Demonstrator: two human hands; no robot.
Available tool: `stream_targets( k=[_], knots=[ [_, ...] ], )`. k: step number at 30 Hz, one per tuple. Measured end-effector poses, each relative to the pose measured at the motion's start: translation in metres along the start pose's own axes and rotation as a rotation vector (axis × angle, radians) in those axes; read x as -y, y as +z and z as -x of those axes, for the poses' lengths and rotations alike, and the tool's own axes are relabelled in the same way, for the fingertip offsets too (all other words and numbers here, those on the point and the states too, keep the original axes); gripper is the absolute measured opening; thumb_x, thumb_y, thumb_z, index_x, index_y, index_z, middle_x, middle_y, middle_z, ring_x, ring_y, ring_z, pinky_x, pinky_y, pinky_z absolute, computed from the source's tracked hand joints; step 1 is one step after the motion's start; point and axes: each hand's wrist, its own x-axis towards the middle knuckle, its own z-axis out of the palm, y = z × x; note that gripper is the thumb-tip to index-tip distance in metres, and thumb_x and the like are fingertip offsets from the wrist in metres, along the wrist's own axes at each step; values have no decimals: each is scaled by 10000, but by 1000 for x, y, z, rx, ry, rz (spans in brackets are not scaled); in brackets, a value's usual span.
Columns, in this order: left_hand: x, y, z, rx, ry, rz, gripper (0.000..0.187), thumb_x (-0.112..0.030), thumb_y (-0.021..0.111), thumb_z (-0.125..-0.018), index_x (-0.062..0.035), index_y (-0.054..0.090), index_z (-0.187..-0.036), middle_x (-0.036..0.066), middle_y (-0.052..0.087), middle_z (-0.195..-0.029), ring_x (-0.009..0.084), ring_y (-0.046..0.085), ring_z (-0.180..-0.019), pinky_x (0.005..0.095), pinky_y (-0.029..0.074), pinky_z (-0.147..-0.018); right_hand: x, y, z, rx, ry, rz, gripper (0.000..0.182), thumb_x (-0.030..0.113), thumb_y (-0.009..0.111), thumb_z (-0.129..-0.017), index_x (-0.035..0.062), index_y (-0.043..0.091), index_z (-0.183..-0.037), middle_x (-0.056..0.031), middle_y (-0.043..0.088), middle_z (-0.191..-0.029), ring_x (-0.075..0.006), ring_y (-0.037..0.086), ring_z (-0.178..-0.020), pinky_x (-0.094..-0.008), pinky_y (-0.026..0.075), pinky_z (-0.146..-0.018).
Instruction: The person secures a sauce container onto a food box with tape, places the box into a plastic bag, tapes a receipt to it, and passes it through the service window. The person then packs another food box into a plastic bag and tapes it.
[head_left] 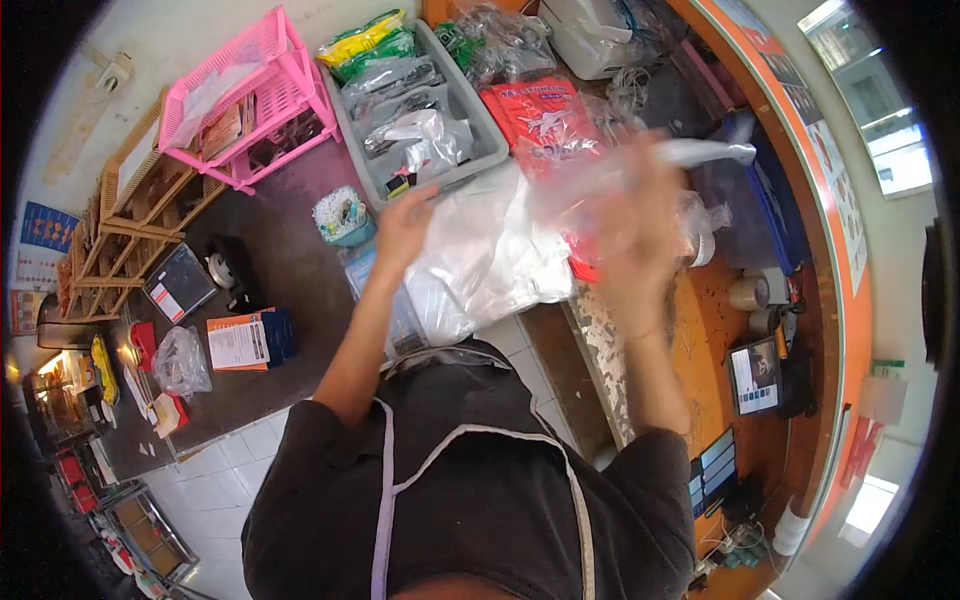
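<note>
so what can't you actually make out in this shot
- Right hand, head view: motion blur smears the fingers, so its grip on the clear plastic bag is unclear.
- Left hand: fingertips hidden behind the bag's edge.
- Grey tray: packets inside too small to identify.
- Orange booklet: print too small to read.

The soft, crinkled plastic bag (490,250) is clear with a whitish sheen, and behind it the flat plastic packet (540,115) is red with white print. The slatted plastic basket rack (265,70) is bright pink, the rectangular plastic tray (480,150) is grey, and the open wooden shelf (130,220) is pale tan. The curved counter edge (840,260) is orange, and the person's short-sleeved top (480,500) is black with pale lilac piping.
</note>
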Motion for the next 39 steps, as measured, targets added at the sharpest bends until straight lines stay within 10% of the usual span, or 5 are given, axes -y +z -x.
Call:
stream_targets(
  k=[5,12,17,32,39],
  knots=[
    [-111,-27,39,654,-479,1090,620,-519,373,-958,6,500,-1263,140,618,-1126,231,604,-1009,367,483,-868,58,76,75,689,6,-464,123,175,681,-780,83,645,-707,-103,424,-1417,-397,265,-1364,-649,105,-1065],
    [-104,-101,72,21,-350,412,218,-254,607,-910,-49,636,-979,24,650,-856,124,623,-782,300,497,-601,83,93,76,1420,113,-816,152,117,759,-723,51,622,-732,-135,557,-1260,-313,516,-1176,-431,383,-1004],
    [-140,-177,138,60,299,-603,306,-246,596,-893,25,623,-1031,67,642,-1008,133,577,-907,328,457,-798,90,170,3,326,115,-551,162,143,763,-738,34,679,-824,-93,651,-924,-176,617,-902,-322,429,-908],
    [-113,-377,338,-1016,338,-362,408,-42,711,-735,-63,611,-1129,13,571,-850,119,508,-750,259,439,-720,311,269,93,1101,58,-592,99,89,712,-796,-1,686,-763,-40,616,-588,-54,512,-569,-255,392,-518],
    [-56,-370,412,-483,7,371,118,-70,652,-862,-10,603,-950,8,599,-879,50,545,-781,192,449,-686,397,326,196,954,108,-602,161,134,738,-732,6,642,-709,-110,632,-668,-174,610,-603,-289,466,-570]
  ],
)
